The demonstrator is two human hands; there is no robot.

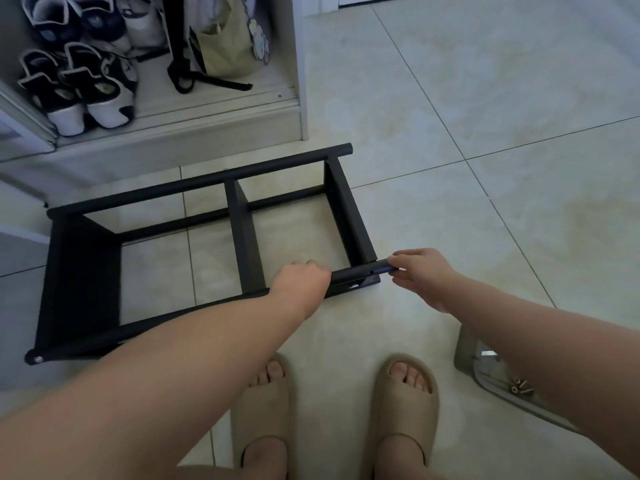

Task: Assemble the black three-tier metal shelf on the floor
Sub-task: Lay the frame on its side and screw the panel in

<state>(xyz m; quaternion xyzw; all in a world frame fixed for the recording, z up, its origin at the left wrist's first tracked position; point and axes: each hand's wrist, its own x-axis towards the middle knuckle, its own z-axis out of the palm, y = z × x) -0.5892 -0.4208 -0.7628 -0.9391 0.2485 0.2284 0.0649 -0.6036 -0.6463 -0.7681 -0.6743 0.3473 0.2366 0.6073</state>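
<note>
The black shelf [242,233] lies on its side on the tile floor [485,133], in the middle and left of the frame. It has three flat boards that stand up, with long round poles that join them. The near pole [360,271] runs from the lower left up to the middle of the frame. The left hand [301,282] holds this pole from above, with its fingers [311,264] curled round it, just left of the right board. The right hand [422,271] is at the right end of the same pole, and its fingers [398,261] and thumb pinch the tip. The two hands are near each other, with a short bit of pole between them. At the bottom of the frame are two feet in tan slippers [405,410]. In the upper left a white cupboard [207,123] holds shoes [86,84] and a bag [225,46]. At the lower right, partly hidden by the right arm, a clear tray [491,372] holds a few small screws [521,388].
</note>
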